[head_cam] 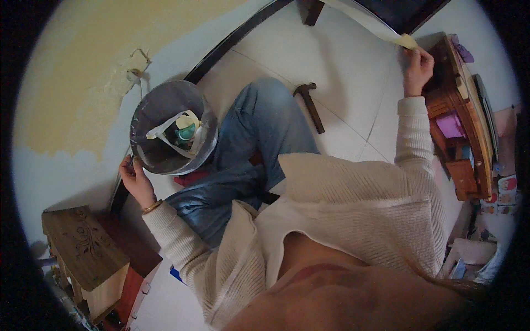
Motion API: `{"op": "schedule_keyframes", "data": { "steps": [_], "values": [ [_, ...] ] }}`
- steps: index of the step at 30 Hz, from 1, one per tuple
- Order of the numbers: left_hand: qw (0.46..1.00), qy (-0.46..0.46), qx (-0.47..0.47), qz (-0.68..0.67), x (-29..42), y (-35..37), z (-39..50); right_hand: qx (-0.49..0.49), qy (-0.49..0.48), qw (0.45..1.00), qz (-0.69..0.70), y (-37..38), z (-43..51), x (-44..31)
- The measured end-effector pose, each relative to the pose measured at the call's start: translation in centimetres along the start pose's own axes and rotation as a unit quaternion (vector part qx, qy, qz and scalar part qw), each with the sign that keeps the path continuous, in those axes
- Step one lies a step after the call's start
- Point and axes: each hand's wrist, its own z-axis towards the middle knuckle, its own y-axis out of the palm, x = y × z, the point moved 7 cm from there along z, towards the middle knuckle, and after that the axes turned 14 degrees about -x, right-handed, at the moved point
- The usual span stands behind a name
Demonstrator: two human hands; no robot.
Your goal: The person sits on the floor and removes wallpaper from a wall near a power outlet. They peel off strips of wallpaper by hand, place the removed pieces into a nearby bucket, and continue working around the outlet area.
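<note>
My left hand (pixel 138 184) pinches the lower-left rim of a dark round bucket (pixel 143 140), which tilts against my bent leg beside the wall. Inside it lie a white strap-like piece and some crumpled scraps, one of them green (pixel 186 131). Stretched out at the upper right, my right hand (pixel 418 68) grips the yellowish end of a long pale strip (pixel 379 29). This strip runs up along a dark-framed panel and leaves the view at the top. A claw hammer (pixel 309 107) rests on the tiled floor between my knee and my right arm.
The wall (pixel 78 82) at left shows yellow and white patches and a damaged spot around a fitting (pixel 133 75). A carved wooden box (pixel 85 248) stands at lower left. Wooden furniture (pixel 463 165) with open compartments stands at right. A dark leg (pixel 312 12) meets the floor at the top.
</note>
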Motion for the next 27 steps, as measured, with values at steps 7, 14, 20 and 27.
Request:
{"op": "schedule_keyframes", "data": {
  "steps": [7,14,20,27],
  "values": [
    [0.996,0.05,-0.052,0.043,2.7,2.5,0.0,-0.101,-0.082,0.991,0.04,9.1,-2.8,-9.2],
    [0.998,0.042,-0.037,0.043,3.1,3.7,0.4,-0.04,-0.076,0.993,0.076,8.3,-3.8,-9.7],
    [0.997,0.044,0.001,0.056,2.6,2.7,0.4,0.034,-0.157,0.984,0.082,10.9,0.0,-11.2],
    [0.998,0.023,0.013,0.059,1.0,1.5,0.1,0.05,-0.167,0.972,0.156,9.1,12.4,-12.1]
  ]
}}
